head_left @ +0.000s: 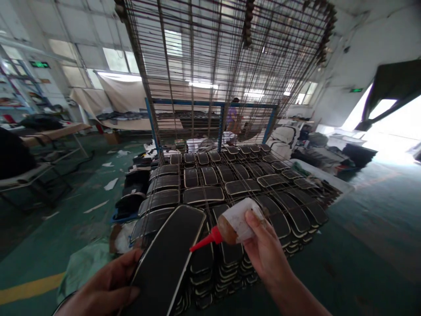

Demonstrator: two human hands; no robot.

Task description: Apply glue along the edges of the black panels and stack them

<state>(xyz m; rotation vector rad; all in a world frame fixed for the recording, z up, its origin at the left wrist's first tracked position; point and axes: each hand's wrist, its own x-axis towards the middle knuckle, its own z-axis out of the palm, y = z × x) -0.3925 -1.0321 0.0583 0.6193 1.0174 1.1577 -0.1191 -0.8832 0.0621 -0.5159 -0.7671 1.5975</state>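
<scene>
Above black panel, right hand gripping glue bottle

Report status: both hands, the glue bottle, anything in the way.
Left hand grips black panel. Right hand holds glue bottle, red nozzle at panel's edge. Stacked panels beneath; nothing between.

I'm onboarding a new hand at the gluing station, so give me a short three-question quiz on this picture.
1. True or false: the right hand holds a squeeze bottle with a red nozzle.
2. What does the left hand grip?
A) a brush
B) a black panel with a pale edge
C) a wire rack
3. Fill in: the nozzle tip points at the panel's ______ edge (left or right, as seen in the picture).

Key: 1 true; 2 B; 3 right. Many like panels lie in rows on the stacked racks behind.
</scene>
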